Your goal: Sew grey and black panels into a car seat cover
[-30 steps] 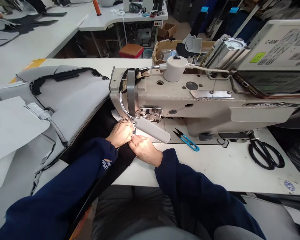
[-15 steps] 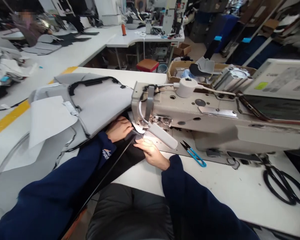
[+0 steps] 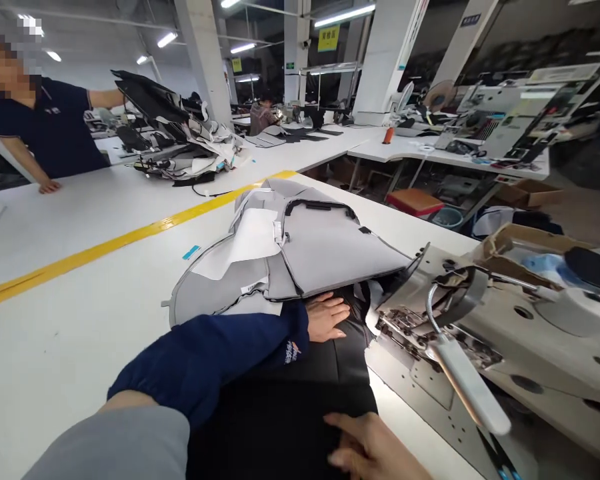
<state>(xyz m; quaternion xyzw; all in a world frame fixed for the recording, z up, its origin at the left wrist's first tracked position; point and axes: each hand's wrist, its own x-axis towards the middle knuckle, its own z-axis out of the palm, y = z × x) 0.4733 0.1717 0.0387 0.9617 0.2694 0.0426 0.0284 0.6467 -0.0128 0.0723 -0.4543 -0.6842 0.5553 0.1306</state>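
Observation:
A black leather-like panel (image 3: 280,413) with seams lies spread over the table edge in front of me. My left hand (image 3: 327,318) rests flat on its far part, fingers spread, close to the sewing machine (image 3: 545,373). Lower down, my right hand (image 3: 373,448) hovers at or touches the panel's right side, its index finger stretched out and the others partly bent. I see nothing in either hand. Beyond my left hand lies the grey padded cover (image 3: 337,250) attached or laid against the black panel; a white sheet (image 3: 253,243) is on top.
Blue-handled thread snips (image 3: 500,457) lie by the machine bed under a white lamp (image 3: 473,383). Yellow tape (image 3: 150,228) crosses the table. A co-worker (image 3: 45,127) at the far left holds part of a dark pile of covers (image 3: 180,133). A cardboard box (image 3: 505,243) stands behind the machine.
The view has swung up and left, bringing the co-worker in. My hands have left the needle area and moved apart; the black panel now lies flatter, where before both hands gripped its edge.

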